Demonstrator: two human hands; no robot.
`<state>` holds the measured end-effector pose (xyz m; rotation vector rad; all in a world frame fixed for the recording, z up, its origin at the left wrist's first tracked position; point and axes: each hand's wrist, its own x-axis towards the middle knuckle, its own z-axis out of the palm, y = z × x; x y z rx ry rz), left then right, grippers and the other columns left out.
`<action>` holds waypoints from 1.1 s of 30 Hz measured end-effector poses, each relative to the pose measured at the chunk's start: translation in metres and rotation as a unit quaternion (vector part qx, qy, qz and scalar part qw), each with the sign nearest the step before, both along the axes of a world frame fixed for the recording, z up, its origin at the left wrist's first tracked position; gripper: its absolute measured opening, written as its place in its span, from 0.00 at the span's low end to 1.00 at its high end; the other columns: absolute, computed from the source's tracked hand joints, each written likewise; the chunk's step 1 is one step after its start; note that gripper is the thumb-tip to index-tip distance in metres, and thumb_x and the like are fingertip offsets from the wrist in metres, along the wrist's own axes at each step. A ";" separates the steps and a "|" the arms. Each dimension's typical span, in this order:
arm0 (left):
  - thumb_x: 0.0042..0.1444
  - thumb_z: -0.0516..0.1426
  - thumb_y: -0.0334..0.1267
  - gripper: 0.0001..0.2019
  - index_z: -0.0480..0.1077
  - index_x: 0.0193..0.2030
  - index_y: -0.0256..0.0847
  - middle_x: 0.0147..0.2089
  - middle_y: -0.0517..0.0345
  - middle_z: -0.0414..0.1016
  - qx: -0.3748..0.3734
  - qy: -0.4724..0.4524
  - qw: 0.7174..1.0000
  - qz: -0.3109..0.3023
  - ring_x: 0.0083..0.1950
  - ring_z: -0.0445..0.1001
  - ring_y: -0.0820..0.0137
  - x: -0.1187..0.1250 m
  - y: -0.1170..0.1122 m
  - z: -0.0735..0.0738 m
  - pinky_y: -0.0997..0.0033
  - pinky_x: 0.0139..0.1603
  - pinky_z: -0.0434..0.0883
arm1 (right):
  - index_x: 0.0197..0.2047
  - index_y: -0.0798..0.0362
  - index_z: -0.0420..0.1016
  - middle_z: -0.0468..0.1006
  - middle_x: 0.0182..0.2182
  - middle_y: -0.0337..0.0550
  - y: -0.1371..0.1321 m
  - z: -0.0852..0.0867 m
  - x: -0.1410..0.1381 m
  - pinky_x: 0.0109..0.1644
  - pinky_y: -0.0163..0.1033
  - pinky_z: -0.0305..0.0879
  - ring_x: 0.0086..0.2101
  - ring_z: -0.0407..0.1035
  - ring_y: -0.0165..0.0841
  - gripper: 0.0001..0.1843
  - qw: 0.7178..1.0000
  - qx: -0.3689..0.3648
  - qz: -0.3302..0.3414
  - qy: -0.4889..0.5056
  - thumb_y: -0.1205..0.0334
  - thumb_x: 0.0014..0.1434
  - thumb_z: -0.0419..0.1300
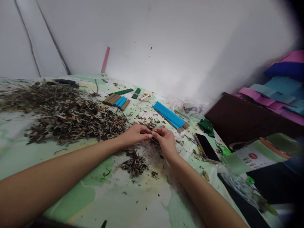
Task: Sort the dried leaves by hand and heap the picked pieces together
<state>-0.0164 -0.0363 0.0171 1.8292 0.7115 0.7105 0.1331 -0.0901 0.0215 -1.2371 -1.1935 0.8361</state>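
My left hand (137,135) and my right hand (165,139) meet at the fingertips over the table, both closed in a pinch. Whatever lies between the fingers is too small or hidden to make out. Crumbled dried leaves (148,125) lie just behind the fingertips. Nearer to me, below my left hand, sits a small heap of dried leaves (135,163). A large pile of dried, curled leaves (78,122) spreads out to the left of my left hand. Beyond my right hand are flat blue strips (169,114) with brown pieces under their near end.
Brown and blue rolls (116,100) lie side by side at the back, near green strips (136,93). On the right are a phone (207,147), a green cloth (206,127), a clear plastic bag (244,186) and a green container (256,155). A pink stick (105,60) leans on the wall.
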 end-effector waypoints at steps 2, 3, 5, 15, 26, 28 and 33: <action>0.48 0.57 0.37 0.08 0.73 0.33 0.35 0.32 0.54 0.77 0.005 -0.002 1.000 -0.004 0.33 0.73 0.70 0.000 0.001 0.000 0.70 0.36 0.68 | 0.27 0.54 0.75 0.76 0.24 0.38 0.000 0.000 0.002 0.34 0.35 0.61 0.26 0.66 0.30 0.07 1.000 -0.004 -0.002 0.009 0.60 0.43 0.64; 0.48 0.57 0.35 0.07 0.72 0.32 0.35 0.31 0.54 0.76 0.012 -0.004 1.000 -0.005 0.33 0.72 0.70 0.000 0.001 0.000 0.70 0.36 0.68 | 0.27 0.54 0.75 0.76 0.24 0.38 0.000 0.001 0.002 0.34 0.35 0.61 0.26 0.66 0.29 0.08 1.000 -0.004 -0.002 0.013 0.60 0.43 0.64; 0.47 0.56 0.35 0.06 0.71 0.31 0.35 0.30 0.56 0.75 0.030 -0.005 1.000 0.002 0.32 0.72 0.70 -0.001 0.002 0.000 0.71 0.35 0.67 | 0.27 0.54 0.75 0.76 0.25 0.37 0.001 0.001 0.003 0.35 0.35 0.60 0.27 0.66 0.29 0.08 1.000 -0.001 -0.006 0.023 0.59 0.43 0.64; 0.47 0.56 0.37 0.08 0.72 0.33 0.36 0.30 0.56 0.75 0.089 0.025 0.995 0.041 0.33 0.72 0.69 -0.003 0.008 -0.003 0.72 0.34 0.67 | 0.26 0.53 0.74 0.74 0.24 0.37 0.002 -0.001 0.006 0.37 0.35 0.60 0.28 0.65 0.30 0.08 0.998 0.020 -0.036 0.039 0.57 0.45 0.62; 0.51 0.56 0.46 0.14 0.74 0.33 0.36 0.32 0.55 0.77 0.089 0.027 0.995 0.042 0.35 0.72 0.67 -0.003 0.001 0.004 0.71 0.35 0.66 | 0.28 0.53 0.74 0.76 0.25 0.39 -0.002 -0.002 -0.005 0.36 0.35 0.62 0.28 0.66 0.30 0.09 1.000 -0.006 -0.019 0.008 0.56 0.46 0.61; 0.50 0.56 0.44 0.13 0.74 0.32 0.35 0.29 0.56 0.76 0.080 0.030 0.996 0.031 0.32 0.70 0.69 -0.003 0.000 0.004 0.72 0.33 0.64 | 0.28 0.54 0.74 0.76 0.25 0.38 -0.002 -0.002 -0.006 0.36 0.35 0.61 0.28 0.65 0.30 0.09 1.000 -0.007 -0.013 0.003 0.57 0.46 0.61; 0.49 0.55 0.43 0.13 0.71 0.24 0.35 0.22 0.60 0.69 0.065 0.037 0.997 0.031 0.25 0.64 0.73 -0.002 0.000 0.004 0.74 0.27 0.59 | 0.29 0.54 0.74 0.75 0.26 0.38 -0.003 -0.003 -0.005 0.37 0.35 0.61 0.29 0.65 0.30 0.10 1.000 -0.002 -0.004 -0.003 0.56 0.47 0.61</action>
